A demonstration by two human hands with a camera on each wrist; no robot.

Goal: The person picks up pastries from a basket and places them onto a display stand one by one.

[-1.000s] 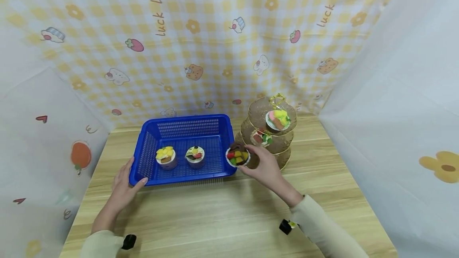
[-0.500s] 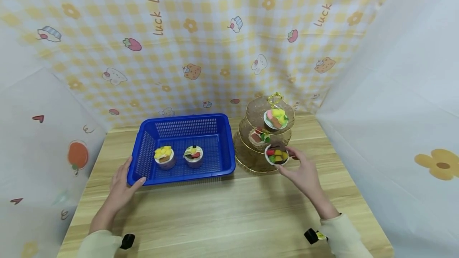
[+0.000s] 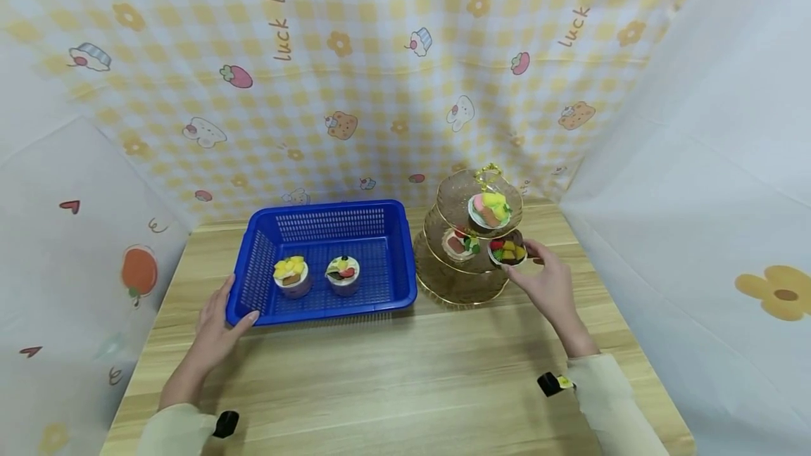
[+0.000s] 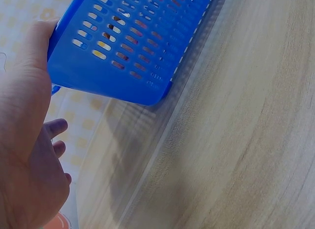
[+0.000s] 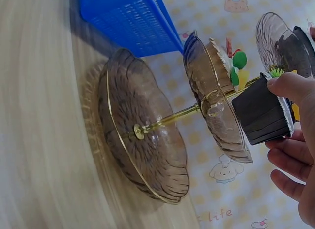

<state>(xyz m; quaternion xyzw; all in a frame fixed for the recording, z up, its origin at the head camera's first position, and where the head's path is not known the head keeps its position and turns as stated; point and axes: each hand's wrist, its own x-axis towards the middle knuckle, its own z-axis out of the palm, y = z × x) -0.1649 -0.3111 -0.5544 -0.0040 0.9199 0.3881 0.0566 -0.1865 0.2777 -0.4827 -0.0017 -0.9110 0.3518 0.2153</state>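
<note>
My right hand (image 3: 548, 290) pinches a dark-cupped toy fruit cupcake (image 3: 509, 250) at the right edge of the middle tier of a gold-rimmed stand (image 3: 465, 290). In the right wrist view, the black cup (image 5: 261, 113) is tilted close to that tier's plate; whether they touch, I cannot tell. A cupcake with a pale, frilled edge (image 3: 459, 245) sits on the same tier. Another, topped with pink and yellow (image 3: 489, 211), is on the top tier. My left hand (image 3: 215, 333) rests at the near-left corner of a blue basket (image 3: 336, 314), thumb against its rim.
Two light-cupped toy cupcakes stand inside the basket, one topped in yellow (image 3: 292, 277), the other with mixed fruit (image 3: 343, 276). Basket and stand are side by side on the wooden table (image 3: 393, 385), before a yellow checked cloth (image 3: 374, 90).
My right hand has carried the dark-cupped cupcake from the basket's right rim across the front of the stand, then up to the middle tier's right side. My left hand stays at the basket corner.
</note>
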